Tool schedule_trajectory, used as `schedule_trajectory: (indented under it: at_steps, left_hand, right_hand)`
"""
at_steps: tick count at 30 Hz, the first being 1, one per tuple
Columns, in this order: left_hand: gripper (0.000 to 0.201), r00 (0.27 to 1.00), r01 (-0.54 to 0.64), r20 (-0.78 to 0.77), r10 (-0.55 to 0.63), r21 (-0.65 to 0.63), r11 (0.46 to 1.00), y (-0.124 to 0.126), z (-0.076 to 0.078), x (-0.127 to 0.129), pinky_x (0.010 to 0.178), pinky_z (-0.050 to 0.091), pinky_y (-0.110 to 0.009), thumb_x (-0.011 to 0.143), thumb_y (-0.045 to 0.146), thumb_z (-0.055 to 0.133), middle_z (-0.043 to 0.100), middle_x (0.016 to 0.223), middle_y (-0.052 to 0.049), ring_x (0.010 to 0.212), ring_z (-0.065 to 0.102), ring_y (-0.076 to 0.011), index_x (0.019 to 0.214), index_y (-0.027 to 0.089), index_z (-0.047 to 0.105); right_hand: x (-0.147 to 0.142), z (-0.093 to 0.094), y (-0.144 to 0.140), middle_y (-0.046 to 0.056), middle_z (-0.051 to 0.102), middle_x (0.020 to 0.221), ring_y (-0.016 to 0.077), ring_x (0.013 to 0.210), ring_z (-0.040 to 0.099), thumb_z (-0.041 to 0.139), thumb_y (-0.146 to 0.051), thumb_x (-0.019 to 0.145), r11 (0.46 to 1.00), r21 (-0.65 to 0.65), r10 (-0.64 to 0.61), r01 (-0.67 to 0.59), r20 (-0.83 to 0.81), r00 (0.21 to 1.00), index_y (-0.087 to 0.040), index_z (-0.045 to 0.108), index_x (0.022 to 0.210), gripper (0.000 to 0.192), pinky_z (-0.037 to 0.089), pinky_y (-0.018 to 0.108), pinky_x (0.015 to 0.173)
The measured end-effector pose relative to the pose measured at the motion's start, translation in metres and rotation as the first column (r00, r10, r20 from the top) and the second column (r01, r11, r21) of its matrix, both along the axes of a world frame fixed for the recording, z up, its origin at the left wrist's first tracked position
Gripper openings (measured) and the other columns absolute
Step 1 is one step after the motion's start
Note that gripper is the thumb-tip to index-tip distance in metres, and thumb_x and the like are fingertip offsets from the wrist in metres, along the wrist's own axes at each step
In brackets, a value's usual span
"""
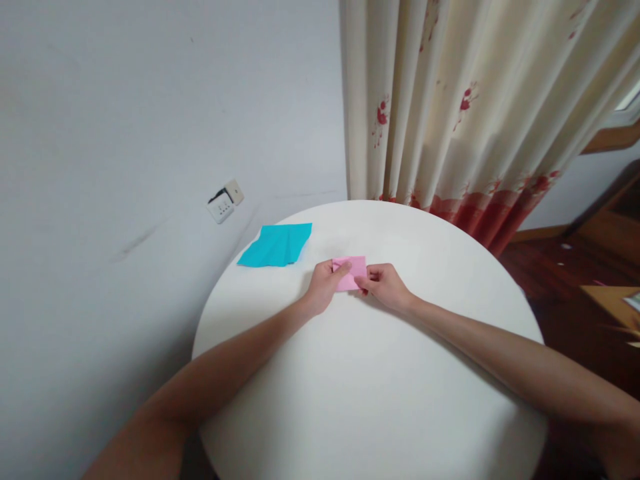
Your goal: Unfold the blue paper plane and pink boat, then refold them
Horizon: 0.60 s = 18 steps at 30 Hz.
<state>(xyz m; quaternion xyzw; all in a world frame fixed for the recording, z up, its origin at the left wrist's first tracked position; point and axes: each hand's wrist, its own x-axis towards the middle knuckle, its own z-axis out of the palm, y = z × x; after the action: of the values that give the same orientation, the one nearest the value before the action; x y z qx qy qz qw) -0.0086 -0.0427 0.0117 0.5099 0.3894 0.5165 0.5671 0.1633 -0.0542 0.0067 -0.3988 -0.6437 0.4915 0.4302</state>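
Observation:
A small pink square of folded paper (354,269) is held between my two hands over the white round table (360,373). My left hand (323,285) grips its left side, thumb lying on top and the other fingers partly hidden behind. At its lower right, my right hand (386,285) pinches the edge between thumb and fingers. Beyond my left hand, a creased sheet of blue paper (277,245) lies spread on the table, touched by neither hand.
A wall socket (221,207) sits on the white wall (150,100) left of the table. Behind the table hangs a cream curtain (425,100) with red flowers. To the right, a wooden piece of furniture (607,303) stands over the dark floor.

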Motion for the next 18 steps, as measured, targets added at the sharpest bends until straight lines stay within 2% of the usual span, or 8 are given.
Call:
schedule_trajectory:
  at_steps: [3, 9, 11, 15, 18]
  left_hand:
    - [0.046, 0.998, 0.004, 0.059, -0.001, -0.047, 0.999, 0.001, -0.001, 0.0, 0.065, 0.05, -0.028, 0.074, 0.053, 0.078, 0.073, 0.08, -0.008, 0.068, 0.065, -0.0175, 0.088, 0.009, 0.072]
    - [0.046, 0.981, 0.124, 0.16, -0.107, -0.098, 0.987, 0.0, 0.005, -0.002, 0.076, 0.052, -0.033, 0.074, 0.048, 0.08, 0.075, 0.09, -0.011, 0.08, 0.068, -0.0213, 0.098, 0.01, 0.072]
    - [0.048, 0.986, 0.117, 0.133, -0.104, -0.096, 0.988, 0.0, 0.004, -0.002, 0.078, 0.052, -0.034, 0.074, 0.049, 0.08, 0.075, 0.093, -0.012, 0.083, 0.068, -0.0226, 0.101, 0.01, 0.072]
    - [0.05, 0.994, 0.103, -0.019, -0.104, -0.043, 0.994, 0.001, -0.003, -0.002, 0.071, 0.049, -0.03, 0.074, 0.054, 0.078, 0.074, 0.087, -0.009, 0.077, 0.066, -0.0208, 0.099, 0.01, 0.074]
    - [0.051, 0.983, 0.139, -0.123, -0.139, -0.009, 0.99, 0.001, -0.006, -0.003, 0.066, 0.045, -0.027, 0.075, 0.057, 0.075, 0.072, 0.079, -0.006, 0.071, 0.063, -0.0183, 0.095, 0.01, 0.076]
  right_hand:
    - [0.001, 0.0, 0.001, 0.001, 0.06, 0.056, 0.0097, 0.049, 0.044, 0.065, -0.049, 0.081, 1.0, -0.011, 0.004, -0.004, -0.003, 1.0, -0.016, 0.06, 0.06, 0.04, 0.03, 0.024, 0.048]
    - [0.004, -0.006, 0.007, -0.002, 0.05, 0.05, 0.0108, 0.047, 0.038, 0.058, -0.058, 0.084, 0.998, -0.008, -0.061, 0.061, 0.031, 0.998, -0.018, 0.059, 0.057, 0.048, 0.027, 0.026, 0.048]
    - [0.003, -0.004, 0.007, -0.001, 0.055, 0.055, 0.012, 0.051, 0.043, 0.058, -0.055, 0.085, 0.993, 0.036, -0.112, 0.111, 0.019, 0.994, -0.018, 0.061, 0.062, 0.044, 0.033, 0.026, 0.051]
    - [0.002, 0.004, 0.006, 0.005, 0.069, 0.081, 0.0161, 0.07, 0.057, 0.065, -0.042, 0.079, 0.957, 0.155, -0.237, 0.243, -0.06, 0.97, -0.016, 0.069, 0.084, 0.026, 0.045, 0.028, 0.064]
    - [0.002, 0.008, 0.007, 0.005, 0.067, 0.071, 0.0164, 0.065, 0.055, 0.068, -0.039, 0.075, 0.95, 0.11, -0.282, 0.291, -0.091, 0.955, -0.016, 0.069, 0.072, 0.023, 0.043, 0.028, 0.06]
